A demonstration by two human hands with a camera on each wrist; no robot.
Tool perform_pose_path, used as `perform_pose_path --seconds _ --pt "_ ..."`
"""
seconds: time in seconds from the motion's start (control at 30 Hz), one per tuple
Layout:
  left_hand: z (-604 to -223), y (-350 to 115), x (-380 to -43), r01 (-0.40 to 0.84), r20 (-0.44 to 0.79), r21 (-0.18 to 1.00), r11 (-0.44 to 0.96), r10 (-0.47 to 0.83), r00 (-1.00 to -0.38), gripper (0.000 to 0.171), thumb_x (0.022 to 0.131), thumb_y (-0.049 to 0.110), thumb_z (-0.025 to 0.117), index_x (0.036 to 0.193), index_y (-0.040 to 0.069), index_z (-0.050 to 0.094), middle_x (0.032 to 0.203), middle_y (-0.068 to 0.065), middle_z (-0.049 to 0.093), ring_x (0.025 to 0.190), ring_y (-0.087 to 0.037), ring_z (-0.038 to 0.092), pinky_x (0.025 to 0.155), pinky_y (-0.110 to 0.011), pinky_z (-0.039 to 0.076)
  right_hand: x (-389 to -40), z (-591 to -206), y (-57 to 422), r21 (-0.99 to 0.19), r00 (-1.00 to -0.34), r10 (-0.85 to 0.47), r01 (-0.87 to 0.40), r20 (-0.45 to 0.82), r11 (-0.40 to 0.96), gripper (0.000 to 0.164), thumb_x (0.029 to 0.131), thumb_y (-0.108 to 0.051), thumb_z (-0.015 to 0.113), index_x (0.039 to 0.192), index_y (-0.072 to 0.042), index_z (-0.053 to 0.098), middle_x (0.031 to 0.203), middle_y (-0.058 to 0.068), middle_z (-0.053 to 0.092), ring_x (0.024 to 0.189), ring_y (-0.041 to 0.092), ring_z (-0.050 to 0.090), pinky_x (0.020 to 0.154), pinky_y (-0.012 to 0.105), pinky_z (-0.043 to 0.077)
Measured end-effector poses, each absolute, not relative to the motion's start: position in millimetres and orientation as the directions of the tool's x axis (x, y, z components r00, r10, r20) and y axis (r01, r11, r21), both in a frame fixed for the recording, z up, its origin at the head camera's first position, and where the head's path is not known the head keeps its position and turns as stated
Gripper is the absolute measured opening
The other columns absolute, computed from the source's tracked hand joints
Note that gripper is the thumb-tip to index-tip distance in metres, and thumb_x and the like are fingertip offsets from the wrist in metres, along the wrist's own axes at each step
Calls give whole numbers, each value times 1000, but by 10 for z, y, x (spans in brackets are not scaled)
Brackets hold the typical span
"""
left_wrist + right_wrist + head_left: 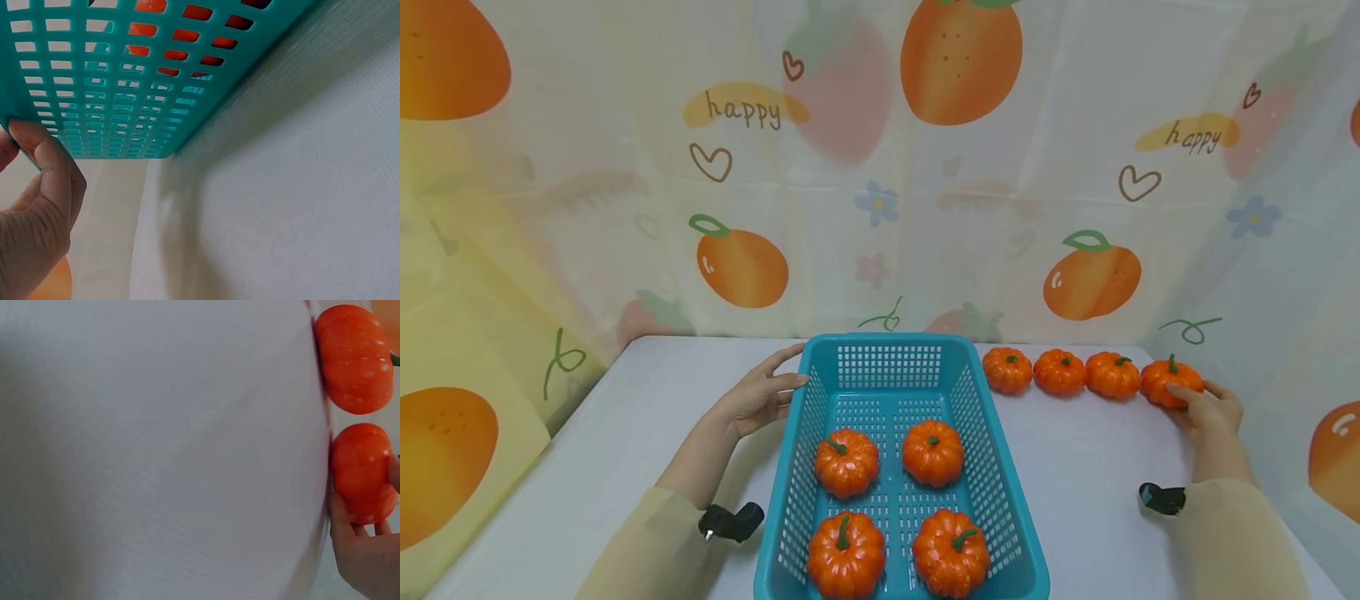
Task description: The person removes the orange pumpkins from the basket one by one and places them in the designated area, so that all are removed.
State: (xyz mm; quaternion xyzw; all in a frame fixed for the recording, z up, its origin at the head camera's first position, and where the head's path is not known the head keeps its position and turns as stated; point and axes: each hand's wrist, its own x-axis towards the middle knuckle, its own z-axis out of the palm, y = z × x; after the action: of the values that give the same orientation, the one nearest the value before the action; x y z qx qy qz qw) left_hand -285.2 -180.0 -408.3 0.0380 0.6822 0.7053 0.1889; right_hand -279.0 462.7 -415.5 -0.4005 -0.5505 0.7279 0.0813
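A turquoise plastic basket (887, 337) stands in the middle of the table, with several small orange pumpkins (932, 452) inside. At its far left corner my left hand (758, 402) pinches the rim between thumb and fingers, as the left wrist view shows on the basket wall (78, 112). Far to the right, my right hand (1213, 412) grips the rightmost pumpkin (1168, 382) of a row along the back edge. In the right wrist view, thumb and fingers lie around this pumpkin (361, 472), beside its neighbour (355, 359).
Three more pumpkins (1060, 372) line the back of the white table (1090, 483), between the basket and my right hand. A fruit-printed cloth (880, 225) hangs behind the table and along its sides.
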Motion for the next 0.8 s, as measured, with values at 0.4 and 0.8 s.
perform_pose_path --seconds 0.4,0.8 --pt "-4071 -1806 -2841 -206 -198 979 6 307 -931 72 98 19 60 158 23 20 114 4 63 98 -14 70 85 -31 61 -2848 -4220 4574 -892 -657 603 317 -452 -323 88 87 -16 72 157 -29 21 121 -19 39 100 0 51 59 10 55" --pt "-4100 -1797 -2839 -214 -207 977 9 298 -932 74 97 21 62 158 26 20 118 3 63 100 -15 70 88 -32 61 -2851 -4222 4561 -891 -671 589 387 -450 -238 82 94 -23 62 159 -29 13 168 -3 3 131 5 42 98 17 46"
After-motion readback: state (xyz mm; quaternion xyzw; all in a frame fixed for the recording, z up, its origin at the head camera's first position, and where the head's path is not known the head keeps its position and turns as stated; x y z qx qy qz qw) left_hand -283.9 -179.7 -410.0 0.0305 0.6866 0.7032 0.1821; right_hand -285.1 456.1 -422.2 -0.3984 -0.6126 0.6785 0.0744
